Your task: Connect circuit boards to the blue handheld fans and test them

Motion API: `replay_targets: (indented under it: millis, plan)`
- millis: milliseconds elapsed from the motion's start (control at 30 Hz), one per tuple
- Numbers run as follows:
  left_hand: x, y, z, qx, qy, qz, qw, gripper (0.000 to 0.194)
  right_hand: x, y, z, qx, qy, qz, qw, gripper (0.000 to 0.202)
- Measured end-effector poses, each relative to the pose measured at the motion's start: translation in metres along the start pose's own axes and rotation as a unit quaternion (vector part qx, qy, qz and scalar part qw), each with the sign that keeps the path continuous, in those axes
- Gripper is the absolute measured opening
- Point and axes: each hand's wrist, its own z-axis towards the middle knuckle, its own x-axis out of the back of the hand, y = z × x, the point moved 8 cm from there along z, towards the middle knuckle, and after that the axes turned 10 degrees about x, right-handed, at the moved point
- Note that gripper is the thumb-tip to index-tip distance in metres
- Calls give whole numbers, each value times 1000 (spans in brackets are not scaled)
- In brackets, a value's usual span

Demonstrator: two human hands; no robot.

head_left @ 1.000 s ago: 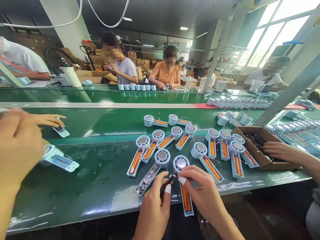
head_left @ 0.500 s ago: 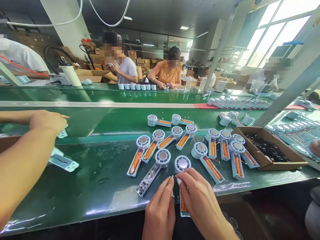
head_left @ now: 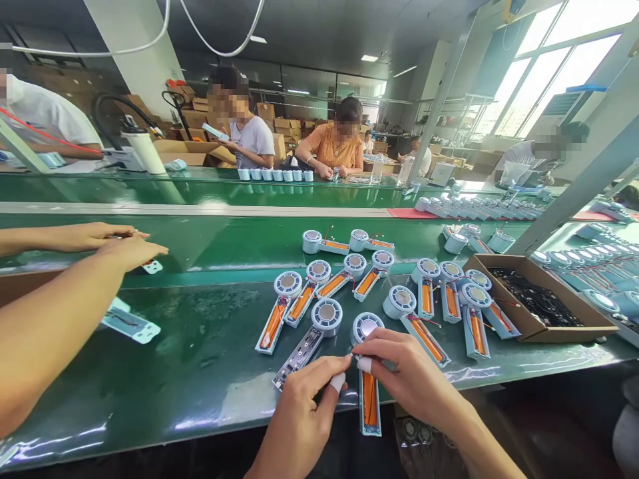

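Observation:
Fingertips of my left hand [head_left: 304,406] and my right hand [head_left: 407,372] meet in a pinch, just below the round head of a pale blue fan-like unit [head_left: 368,326]. What they hold is tiny and mostly covered by the fingers. White covers wrap the tips of both thumbs. The unit's open handle [head_left: 369,402], with an orange strip inside, points down past the table edge between my hands. Left of it lies a similar unit [head_left: 327,315] whose handle carries a dark circuit board [head_left: 302,352], partly behind my left hand.
Several more units [head_left: 288,285] with orange-lined handles and loose wires lie across the green table [head_left: 200,392]. A cardboard box [head_left: 564,332] of dark parts stands right. A co-worker's arms [head_left: 74,313] reach in from the left over pale blue casings [head_left: 132,322]. Others sit opposite.
My left hand has rolled outward, its thumb now apart from the pinch point. My right hand has shifted up and right, uncovering the orange-lined handle. The co-worker's second hand has come into view.

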Motion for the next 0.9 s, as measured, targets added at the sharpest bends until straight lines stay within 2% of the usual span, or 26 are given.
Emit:
replay_targets:
  millis: [100,200,267,400,533,633,733,767,833,900]
  plan:
    - [0,-2,3,3,-11,-7,1000,31,-2,0,1,2,20,2,1000,21]
    - [-1,-6,1,18,24,-11,999,29,-2,2,-1,-19,53,-10,998,23]
    - [-5,-4,-6,25,45,-21,998,30,-1,7,-6,-64,73,12,995,24]
    - [-18,4,-26,38,48,-74,995,37,-4,23,-26,-182,88,158,967,34]
    - [-27,-14,-24,125,72,-101,984,41,-10,32,-33,-197,115,341,912,37]
    - [-44,-32,-5,197,5,-80,977,43,-17,34,-29,-172,137,435,873,29]
    - [-65,-35,6,236,-123,-165,950,42,-26,30,-25,-118,144,514,837,25]
    - [-71,-32,6,244,-169,-226,928,45,-29,28,-24,-101,143,536,826,24]
    - [-80,-23,2,259,-232,-358,866,52,-31,23,-23,-71,137,568,808,23]
    - [-80,-17,-1,262,-223,-461,818,58,-30,20,-23,-59,139,579,801,24]
